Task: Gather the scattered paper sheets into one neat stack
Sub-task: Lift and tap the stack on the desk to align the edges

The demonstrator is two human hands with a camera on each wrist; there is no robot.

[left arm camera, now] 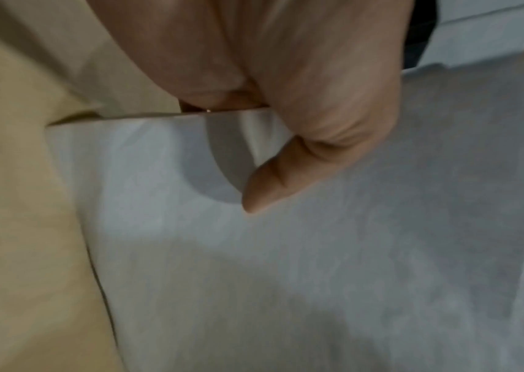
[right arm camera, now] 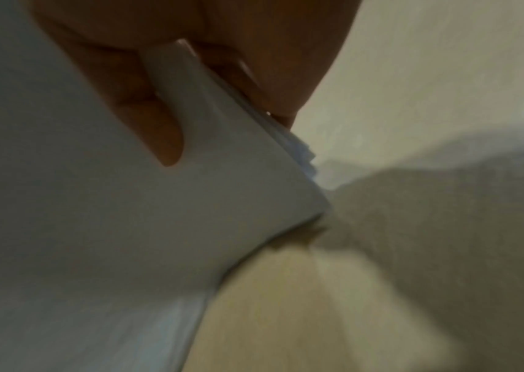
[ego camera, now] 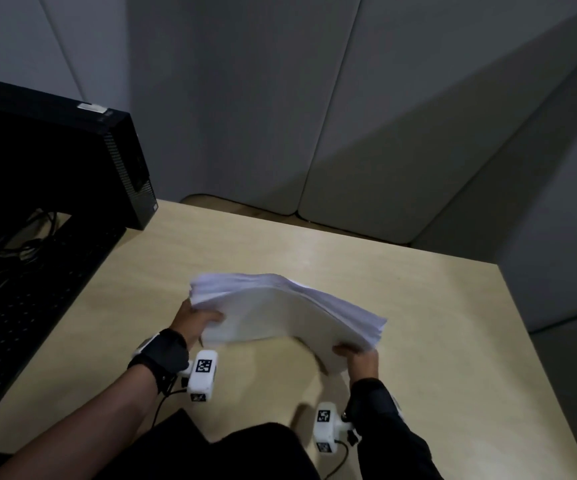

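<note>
item 1: paper stack (ego camera: pixel 287 306). white sheets, many, gathered in 1 bundle and held over the middle of the desk (ego camera: pixel 418 306), bowed upward in an arch between 2 hands. the far edges fanned and stepped, not yet flush. whether its near lower edge touched the desk could not be told.

item 2: left hand (ego camera: pixel 195 322). gripped the left end of the bundle; the left wrist view showed the thumb (left arm camera: pixel 273 186) lying on the top sheet, with the fingers curled beneath.

item 3: right hand (ego camera: pixel 358 358). pinched the near right corner; the right wrist view showed the sheets clamped between its thumb (right arm camera: pixel 161 131) and fingers, with the layers splayed at that corner.

handling, as judged: light for its bulk, limp, sagging where unsupported; the sheets looked smooth and likely to slide over each other, so the loose edges could spill. best held at 2 opposite short ends, firmly, then stood on 1 edge and tapped square.

also present: computer tower (ego camera: pixel 72 150), keyboard (ego camera: pixel 31 306), cables (ego camera: pixel 27 244), grey partition panels (ego camera: pixel 349 116), all on or behind the desk's far left.
</note>
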